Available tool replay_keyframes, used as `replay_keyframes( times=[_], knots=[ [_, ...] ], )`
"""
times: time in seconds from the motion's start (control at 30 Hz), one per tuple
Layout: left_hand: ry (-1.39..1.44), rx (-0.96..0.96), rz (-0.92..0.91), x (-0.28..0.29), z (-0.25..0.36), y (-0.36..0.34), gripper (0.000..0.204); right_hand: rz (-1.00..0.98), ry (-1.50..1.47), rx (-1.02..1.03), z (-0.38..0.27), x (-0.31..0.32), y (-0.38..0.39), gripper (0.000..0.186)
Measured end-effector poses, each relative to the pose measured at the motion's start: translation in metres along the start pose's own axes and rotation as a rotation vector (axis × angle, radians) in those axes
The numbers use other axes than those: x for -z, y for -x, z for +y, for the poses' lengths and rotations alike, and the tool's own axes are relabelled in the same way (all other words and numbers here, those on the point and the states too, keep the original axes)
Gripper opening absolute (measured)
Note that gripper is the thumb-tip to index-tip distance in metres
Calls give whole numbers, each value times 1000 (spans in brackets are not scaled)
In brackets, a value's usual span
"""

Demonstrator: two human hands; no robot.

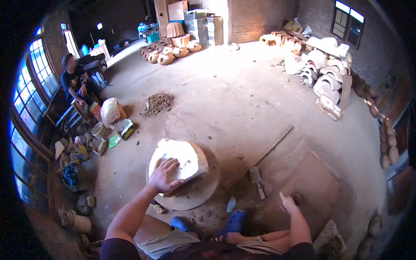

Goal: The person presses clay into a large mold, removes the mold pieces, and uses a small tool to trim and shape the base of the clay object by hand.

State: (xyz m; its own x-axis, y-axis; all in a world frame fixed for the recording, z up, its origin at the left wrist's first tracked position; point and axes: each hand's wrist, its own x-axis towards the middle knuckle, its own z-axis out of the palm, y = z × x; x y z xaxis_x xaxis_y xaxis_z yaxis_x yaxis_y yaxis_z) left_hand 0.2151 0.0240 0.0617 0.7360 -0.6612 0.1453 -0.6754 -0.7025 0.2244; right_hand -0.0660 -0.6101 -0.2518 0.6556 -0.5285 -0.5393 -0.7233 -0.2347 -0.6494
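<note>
Might tip the white block (189, 158), middle of the frame, by pushing one side with wide-spread left hand (166, 177); cannot tell the grip of right hand (289, 203), lower right.

The left hand (166, 175) lies spread on a bulky white block (190, 158) atop a round pale disc (190, 200). The right hand (289, 203) is over a flat brown board (318, 175), near a brownish paddle-shaped tool (255, 175). A crumbly brown mound (159, 104) lies beyond.

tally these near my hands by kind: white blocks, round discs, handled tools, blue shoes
White block: 1
Round disc: 1
Handled tool: 1
Blue shoes: 2
Total: 5
</note>
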Motion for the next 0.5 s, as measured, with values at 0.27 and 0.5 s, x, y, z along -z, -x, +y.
replay_keyframes(
  times=[0.27,0.5],
  knots=[
    [812,50,346,-14,76,-5,66,485,-429,526,-261,-56,174,55],
    [1957,397,28,-60,156,-17,47,389,-180,1271,-349,-123,307,66]
  ],
)
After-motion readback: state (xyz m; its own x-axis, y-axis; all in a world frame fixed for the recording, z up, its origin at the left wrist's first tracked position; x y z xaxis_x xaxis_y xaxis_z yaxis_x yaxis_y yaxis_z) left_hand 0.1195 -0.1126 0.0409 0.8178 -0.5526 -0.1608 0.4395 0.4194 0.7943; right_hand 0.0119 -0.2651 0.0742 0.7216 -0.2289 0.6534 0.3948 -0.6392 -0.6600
